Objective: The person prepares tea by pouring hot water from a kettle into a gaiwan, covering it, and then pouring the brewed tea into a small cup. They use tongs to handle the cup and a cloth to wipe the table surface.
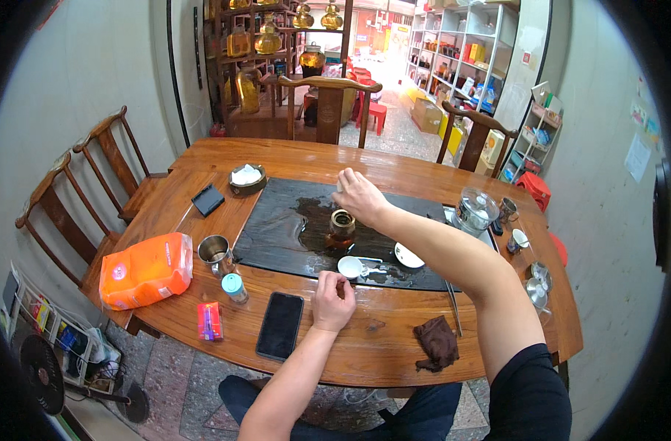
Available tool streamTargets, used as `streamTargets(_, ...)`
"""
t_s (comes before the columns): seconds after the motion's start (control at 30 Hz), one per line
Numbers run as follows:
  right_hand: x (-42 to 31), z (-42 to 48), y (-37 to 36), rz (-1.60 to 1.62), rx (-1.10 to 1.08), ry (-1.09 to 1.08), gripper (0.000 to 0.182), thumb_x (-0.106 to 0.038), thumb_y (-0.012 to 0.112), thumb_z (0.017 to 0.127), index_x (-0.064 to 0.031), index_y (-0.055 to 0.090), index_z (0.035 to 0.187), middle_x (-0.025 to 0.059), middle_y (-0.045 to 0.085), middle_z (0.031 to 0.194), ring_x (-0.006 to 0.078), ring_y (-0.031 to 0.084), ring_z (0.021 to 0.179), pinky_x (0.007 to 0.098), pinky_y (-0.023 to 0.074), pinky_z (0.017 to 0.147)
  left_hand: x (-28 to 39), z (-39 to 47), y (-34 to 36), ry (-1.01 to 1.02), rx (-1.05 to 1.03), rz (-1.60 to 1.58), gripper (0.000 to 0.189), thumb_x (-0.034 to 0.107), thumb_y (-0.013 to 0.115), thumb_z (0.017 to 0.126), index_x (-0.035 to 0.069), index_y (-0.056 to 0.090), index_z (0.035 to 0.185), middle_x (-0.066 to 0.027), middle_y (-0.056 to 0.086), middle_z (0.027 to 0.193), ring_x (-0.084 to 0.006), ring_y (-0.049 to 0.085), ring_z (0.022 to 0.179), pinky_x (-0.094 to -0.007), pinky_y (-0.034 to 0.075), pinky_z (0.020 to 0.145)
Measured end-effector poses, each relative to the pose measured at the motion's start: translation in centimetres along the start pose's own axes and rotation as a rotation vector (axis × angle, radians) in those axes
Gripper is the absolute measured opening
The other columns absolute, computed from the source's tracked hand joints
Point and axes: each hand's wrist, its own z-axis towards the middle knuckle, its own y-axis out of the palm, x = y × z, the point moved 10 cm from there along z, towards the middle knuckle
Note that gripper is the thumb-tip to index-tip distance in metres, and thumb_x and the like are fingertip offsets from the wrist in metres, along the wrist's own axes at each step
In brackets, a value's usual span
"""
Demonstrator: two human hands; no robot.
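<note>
My right hand (362,197) reaches over the dark tea tray (274,242), its fingers closed around a small white object (339,188) mostly hidden by them. Just below it on the tray stands a glass tea jar (342,231) with an open top and brown liquid inside. My left hand (333,300) hovers or rests at the tray's near edge, fingers curled; whether anything is in them is hidden. Right beyond those fingers is a white cup (349,267). A white saucer-like dish (408,256) is partly covered by my right forearm. Water lies pooled on the tray.
Left on the wooden table (368,331) are an orange tissue pack (145,270), a metal mug (215,253), a blue-lidded jar (234,288), a phone (280,325) and an ashtray (247,181). To the right are a glass kettle (474,212), tongs (454,308) and a brown cloth (437,343).
</note>
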Motion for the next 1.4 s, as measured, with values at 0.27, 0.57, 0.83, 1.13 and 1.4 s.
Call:
streamTargets(0.27,8.7,-5.9,0.4,0.656,0.134,0.8,0.065,-0.032,0.095,0.055,-0.0062,0.061,0.104,0.0228,0.057,0.113,0.0429,0.052,0.114,0.0477,0.0491,0.095,0.1,0.2,-0.3,0.091,0.06,0.036,0.014,0.001,0.07,0.084,0.004,0.058,0.092,-0.0094,0.056,0.09,-0.0206,0.058,0.063,-0.0325,0.048,0.056)
streamTargets(0.57,8.3,-23.8,8.2,0.949,-0.229,1.096,0.062,-0.045,0.094,0.059,-0.0082,0.061,0.096,0.0218,0.068,0.112,0.0383,0.063,0.112,0.0458,0.0507,0.097,0.3,0.3,0.3,0.045,0.013,0.021,0.014,0.003,0.069,0.083,0.004,0.057,0.091,-0.0132,0.059,0.093,-0.0341,0.063,0.081,-0.042,0.052,0.066)
streamTargets(0.83,7.3,-26.8,9.3,0.948,-0.101,1.142,0.059,-0.043,0.095,0.058,-0.0066,0.062,0.091,0.0237,0.072,0.102,0.0382,0.069,0.103,0.0447,0.0546,0.091,0.6,0.2,-0.2,0.116,0.073,0.049,0.016,-0.003,0.069,0.082,0.003,0.057,0.09,-0.0068,0.052,0.089,-0.0155,0.045,0.06,-0.0296,0.04,0.054)
streamTargets(1.13,7.2,-27.1,10.2,1.016,-0.133,1.143,0.059,-0.043,0.094,0.056,-0.0082,0.063,0.092,0.0227,0.07,0.104,0.0392,0.063,0.11,0.0449,0.0516,0.096,1.1,0.0,0.4,0.111,0.018,0.151,0.016,-0.003,0.068,0.081,0.004,0.057,0.091,-0.0107,0.057,0.091,-0.0241,0.057,0.071,-0.0339,0.048,0.06)
streamTargets(1.4,6.2,-26.8,9.8,0.998,-0.15,1.112,0.057,-0.04,0.094,0.058,-0.009,0.062,0.094,0.0215,0.063,0.111,0.0383,0.056,0.112,0.0446,0.0483,0.099,1.5,-0.1,0.4,0.155,0.017,0.153,0.016,-0.004,0.068,0.082,0.002,0.057,0.092,-0.0112,0.056,0.091,-0.0245,0.057,0.071,-0.0335,0.048,0.06)
